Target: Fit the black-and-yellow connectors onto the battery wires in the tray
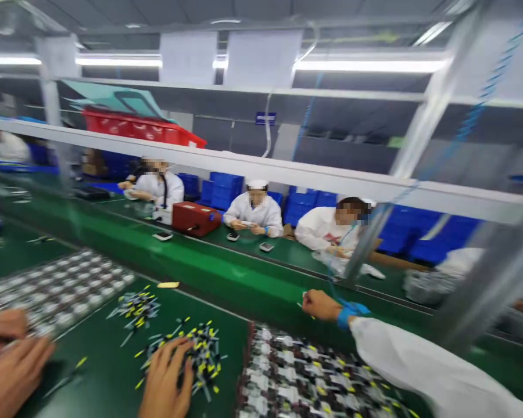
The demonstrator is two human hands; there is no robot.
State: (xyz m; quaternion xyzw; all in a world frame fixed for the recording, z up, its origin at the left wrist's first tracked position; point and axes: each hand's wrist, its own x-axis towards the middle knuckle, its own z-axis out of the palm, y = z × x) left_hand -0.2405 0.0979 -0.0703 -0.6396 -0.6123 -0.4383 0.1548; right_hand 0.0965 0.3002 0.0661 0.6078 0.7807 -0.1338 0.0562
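My left hand [168,374] rests palm down at the edge of a pile of small grey-and-black strips with yellow ends [207,354]. Its fingers are stretched out with the thumb apart, the tips touching the pile. My right hand [321,305], in a white sleeve with a blue wristband [352,313], reaches out over the green belt [244,284]. Its fingers are closed; small pale and yellow bits show at the fingertips, too blurred to name. Below that arm lies a tray of white-and-dark parts [287,371], many with yellow-ended strips on them.
Another person's hands [15,363] work at the left, beside a second tray [70,290]. A smaller strip pile [139,307] and a loose strip [65,376] lie between. Seated people in white face the belt's far side. A shelf rail holds a red bin [131,128].
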